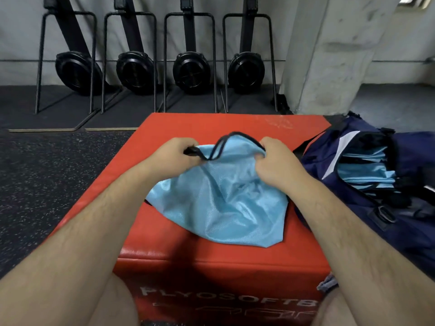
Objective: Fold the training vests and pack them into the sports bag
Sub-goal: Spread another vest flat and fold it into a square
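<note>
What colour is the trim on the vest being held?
Black trim on a light blue training vest, clearest in the head view.

Vest [221, 203] lies on top of box [211, 267], centre. Left hand [169, 156] grips vest's far edge at left, right hand [277, 161] grips it at right. Sports bag [376, 220] just right of box, folded vests [362, 170] inside it. Four rowing machines [190, 71] in a row behind box, against wall [21, 38]. Pillar [329, 55] behind bag.
</note>
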`<state>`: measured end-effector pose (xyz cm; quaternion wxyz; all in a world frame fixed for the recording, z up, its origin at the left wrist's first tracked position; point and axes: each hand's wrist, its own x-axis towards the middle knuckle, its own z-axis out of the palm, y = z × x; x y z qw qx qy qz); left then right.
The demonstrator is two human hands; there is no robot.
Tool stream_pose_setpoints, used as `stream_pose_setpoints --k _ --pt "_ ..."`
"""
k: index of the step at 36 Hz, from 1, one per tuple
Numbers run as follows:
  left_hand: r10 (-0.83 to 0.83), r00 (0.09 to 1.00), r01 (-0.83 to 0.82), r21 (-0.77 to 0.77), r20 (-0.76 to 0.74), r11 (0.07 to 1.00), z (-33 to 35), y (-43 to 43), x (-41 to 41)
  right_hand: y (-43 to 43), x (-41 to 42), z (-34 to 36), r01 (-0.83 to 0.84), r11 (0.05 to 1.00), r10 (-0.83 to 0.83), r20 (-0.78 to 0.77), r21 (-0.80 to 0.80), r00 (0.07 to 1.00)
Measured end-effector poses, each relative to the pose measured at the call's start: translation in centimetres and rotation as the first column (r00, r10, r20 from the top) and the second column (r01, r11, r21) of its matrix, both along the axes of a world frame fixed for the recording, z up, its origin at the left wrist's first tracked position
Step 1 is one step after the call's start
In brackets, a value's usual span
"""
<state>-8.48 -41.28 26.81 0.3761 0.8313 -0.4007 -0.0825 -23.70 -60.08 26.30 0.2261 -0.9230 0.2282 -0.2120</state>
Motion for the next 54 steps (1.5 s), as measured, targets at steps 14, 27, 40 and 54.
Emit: stream_pose_setpoints --k 14,27,40,54 --pt "-0.111 0.978 0.100 0.068 0.175 0.993 0.9 -0.4 -1.7 2.7 -0.3 1.1 -0.195 0.935 0.192 -0.041 -0.296 0.981" --pt "-0.154 0.949 0.136 0.084 0.275 0.987 2.7 1.0 -4.9 6.6 -2.0 2.1 -0.144 0.937 0.081 -0.202 -0.318 0.976" --pt "0.018 0.937 -0.066 0.125 0.348 0.990 4.2 4.8 -4.1 1.7 -6.1 7.1 -0.061 0.906 -0.126 -0.405 -0.420 0.906" --pt "0.157 0.910 -0.049 -0.278 0.383 0.959 16.9 6.1 -5.3 1.8 -7.1 18.4 0.052 0.989 -0.046 0.048 -0.139 0.998"
